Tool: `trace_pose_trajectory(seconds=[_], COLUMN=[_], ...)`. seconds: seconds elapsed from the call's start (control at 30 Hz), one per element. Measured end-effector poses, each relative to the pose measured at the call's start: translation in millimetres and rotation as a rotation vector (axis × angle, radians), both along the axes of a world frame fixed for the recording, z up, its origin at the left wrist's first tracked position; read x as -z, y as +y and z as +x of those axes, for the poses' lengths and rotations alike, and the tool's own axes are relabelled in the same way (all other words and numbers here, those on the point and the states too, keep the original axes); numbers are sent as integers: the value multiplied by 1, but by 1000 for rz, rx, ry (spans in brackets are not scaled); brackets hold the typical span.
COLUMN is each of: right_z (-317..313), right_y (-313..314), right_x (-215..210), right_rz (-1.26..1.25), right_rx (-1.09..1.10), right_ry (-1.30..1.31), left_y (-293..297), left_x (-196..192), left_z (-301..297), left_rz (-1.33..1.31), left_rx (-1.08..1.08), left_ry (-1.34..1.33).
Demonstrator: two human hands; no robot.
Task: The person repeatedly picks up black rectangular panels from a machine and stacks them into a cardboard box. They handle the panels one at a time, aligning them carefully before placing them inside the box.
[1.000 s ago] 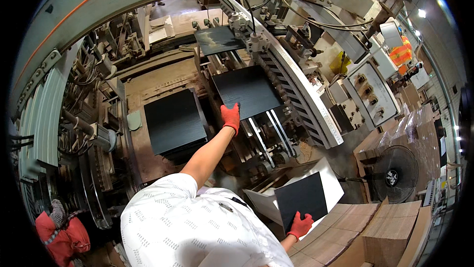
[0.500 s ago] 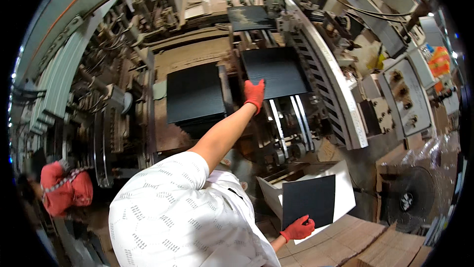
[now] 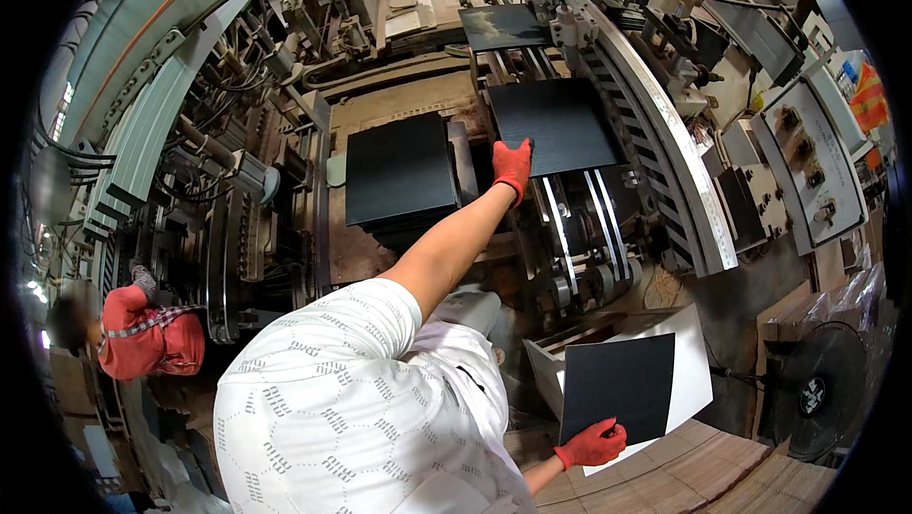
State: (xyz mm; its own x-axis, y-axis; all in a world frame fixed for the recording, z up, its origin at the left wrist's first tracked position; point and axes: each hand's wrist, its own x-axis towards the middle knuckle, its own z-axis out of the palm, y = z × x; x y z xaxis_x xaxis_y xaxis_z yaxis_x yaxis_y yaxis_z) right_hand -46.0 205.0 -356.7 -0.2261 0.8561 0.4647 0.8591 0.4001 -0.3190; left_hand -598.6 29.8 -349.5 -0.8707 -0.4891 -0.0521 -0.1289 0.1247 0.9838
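Note:
My left hand (image 3: 512, 164), in a red glove, reaches far out with its fingers laid flat on the near left corner of a black sheet (image 3: 556, 124). That sheet lies on the rails of a feeding machine. My right hand (image 3: 591, 444), also red-gloved, grips the lower edge of another black sheet (image 3: 617, 386), held low at my right side in front of a white box (image 3: 693, 348). A stack of black sheets (image 3: 401, 172) rests on the machine to the left of my outstretched arm. One more black sheet (image 3: 503, 28) lies farther up the line.
A grey control panel with knobs (image 3: 807, 162) stands at right, and a black fan (image 3: 817, 395) sits below it. Brown cardboard stacks (image 3: 703, 476) lie at the bottom right. A co-worker in a red shirt (image 3: 147, 338) crouches at far left beside the machine's frame.
The view has swung so the machine sits higher and more to the right. My left hand stays at the sheet's corner. My right hand keeps its sheet low.

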Motion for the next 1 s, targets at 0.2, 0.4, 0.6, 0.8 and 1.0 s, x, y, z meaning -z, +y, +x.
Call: trace_pose_trajectory(seconds=[0.2,0.4,0.6,0.8,1.0], right_z=[0,6,7,3,-32], right_y=[2,-2,-3,0,40], right_x=[4,8,11,13,48], right_rz=[41,-2,5,99,235], right_rx=[9,21,11,-94,-31], right_ry=[-17,-14,-20,22,449], left_y=[0,-2,-9,-30,-151], left_x=[1,-17,-11,-1,-38], left_z=[-4,10,7,5,97], left_rz=[-34,-34,17,32,-238], left_rx=[-22,-26,26,228,571], left_ry=[-59,-60,-117,-127,213])
